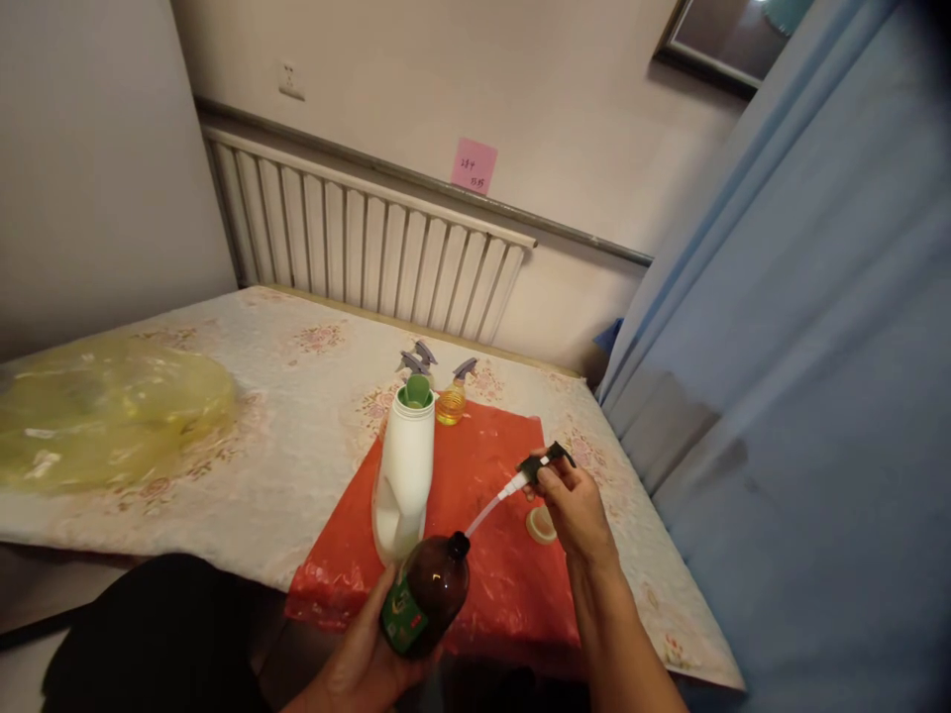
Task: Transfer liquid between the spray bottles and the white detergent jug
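Observation:
My left hand (pixel 371 644) is wrapped round a dark brown bottle (pixel 438 584) with a green label, which tilts to the right near the table's front edge. Between the fingers of my right hand (pixel 576 500) is a black pump head (pixel 546 461). Its pale dip tube (pixel 486 515) slants down to the bottle's dark neck; whether the tip is inside I cannot tell. Just behind the brown bottle stands a white jug (pixel 405 475) with a green spout (pixel 417 392). A pale round cap (pixel 541 525) lies beside my right wrist.
A red plastic sheet (pixel 482 456) covers part of the flowered tablecloth (pixel 289 396). Several spray bottles, one with yellow liquid (pixel 450 406), stand behind the jug. A yellow plastic bag (pixel 111 416) lies left. A blue curtain (pixel 802 376) hangs right; a radiator (pixel 357 238) is behind.

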A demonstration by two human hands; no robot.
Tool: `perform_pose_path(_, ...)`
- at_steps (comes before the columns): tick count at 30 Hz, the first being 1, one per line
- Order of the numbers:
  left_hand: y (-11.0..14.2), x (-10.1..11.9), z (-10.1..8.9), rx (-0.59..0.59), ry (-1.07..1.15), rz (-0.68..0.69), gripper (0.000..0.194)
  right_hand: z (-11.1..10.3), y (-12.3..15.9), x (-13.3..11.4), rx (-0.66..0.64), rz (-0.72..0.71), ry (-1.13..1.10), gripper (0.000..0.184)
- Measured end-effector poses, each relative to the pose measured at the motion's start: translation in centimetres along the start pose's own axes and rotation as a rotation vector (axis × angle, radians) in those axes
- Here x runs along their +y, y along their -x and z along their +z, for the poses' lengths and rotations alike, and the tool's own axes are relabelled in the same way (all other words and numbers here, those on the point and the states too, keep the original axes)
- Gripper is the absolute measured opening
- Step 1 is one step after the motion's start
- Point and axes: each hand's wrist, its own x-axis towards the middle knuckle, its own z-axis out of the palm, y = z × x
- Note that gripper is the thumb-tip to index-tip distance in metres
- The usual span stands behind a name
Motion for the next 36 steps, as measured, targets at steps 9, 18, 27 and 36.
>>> perform_pose_path(9, 0.1, -0.4, 0.3, 0.012, -0.04, 0.057, 0.038, 1.3, 3.7, 2.5, -0.181, 0.072, 0.276, 0.027)
perform_pose_path(18, 0.1, -0.8, 0.7, 0.055, -0.109, 0.12, 0.035, 3.3, 6.5, 4.1, -0.158, 0.134, 0.309, 0.017)
perform_pose_path(27, 0.6, -0.4, 0.9, 0.024, -0.143, 0.113, 0.041, 3.3, 6.9, 4.4, -0.237, 0.162, 0.025, 0.043)
perform_pose_path(36, 0.7, -0.4, 1.0, 0.023, -0.113, 0.081, 0.042, 4.0, 6.7, 5.9, -0.176, 0.152, -0.098, 0.033)
